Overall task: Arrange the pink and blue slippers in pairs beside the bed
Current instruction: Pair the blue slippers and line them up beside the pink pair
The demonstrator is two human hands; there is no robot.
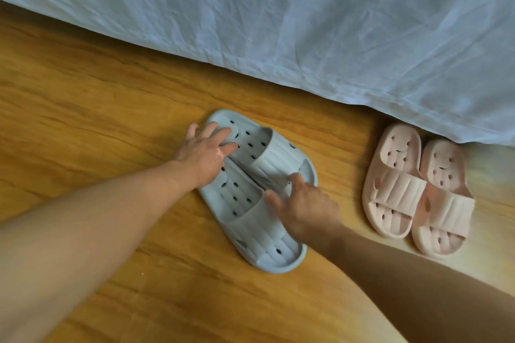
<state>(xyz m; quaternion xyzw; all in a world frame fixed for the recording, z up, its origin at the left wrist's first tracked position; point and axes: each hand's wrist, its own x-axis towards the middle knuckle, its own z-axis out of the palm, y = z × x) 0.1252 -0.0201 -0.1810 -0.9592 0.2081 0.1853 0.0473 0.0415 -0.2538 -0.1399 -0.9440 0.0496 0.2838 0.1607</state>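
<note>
**Blue pair being squared up, pink pair already set**

From my remote seat, the left hand [207, 152] lay at centre frame, flat and open, fingers spread over the heel ends of the two blue slippers [256, 189]. It gripped nothing; it only pressed down. Just right of it, the right hand [302, 207] was also open, palm down across the straps, fingers splayed, closed around nothing.

The blue slippers lay side by side and touching, slanted from centre toward lower right, a little staggered. I judged the step in hand to be the closing-up of this pair. The next move, as I read it, called for a small nudge to level the two ends and perhaps turn them square with the bed, then a lift of both hands.

Farther right, the pink slippers [418, 189] sat together, touching, their heels just under the hanging sheet [278, 14]; that pair looked finished.

The floor [83, 97] was warm yellow wood-grain. The pale, creased sheet filled the upper frame. I saw nothing more of the room.
</note>
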